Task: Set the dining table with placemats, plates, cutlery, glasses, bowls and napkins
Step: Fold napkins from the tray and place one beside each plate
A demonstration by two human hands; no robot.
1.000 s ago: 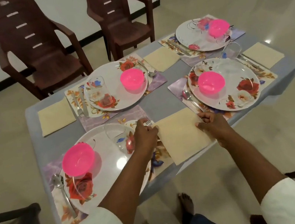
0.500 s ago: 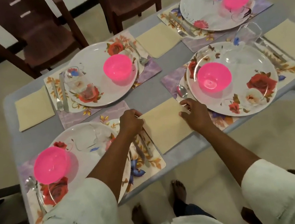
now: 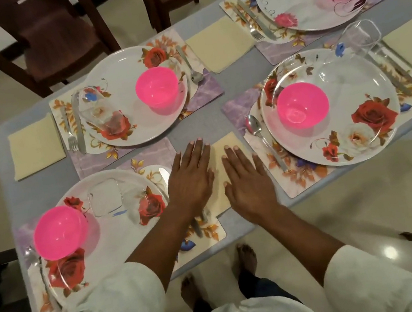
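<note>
Grey bench (image 3: 194, 127), four settings laid: left hand (image 3: 189, 177) and right hand (image 3: 247, 179) have let go of the corners, now flat, fingers straight, smoothing the last napkin (image 3: 219, 170) at the near edge — table looks essentially set.

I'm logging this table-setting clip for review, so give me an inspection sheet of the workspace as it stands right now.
Surface: grey table, four places laid.
Job's things: four floral placemats, each bearing a plate with a pink bowl and a clear glass; cutlery beside the plates; four cream napkins, the nearest napkin lying flat between the two near placemats.
Clutter: nothing seen.
Grippers: left hand and right hand both flat, fingers straight, pressing the nearest napkin; the left also overlaps the near-left placemat.
Cables: nothing seen.
Surroundings: two brown chairs across the table, pale tiled floor, the person's bare feet below the table edge.
</note>
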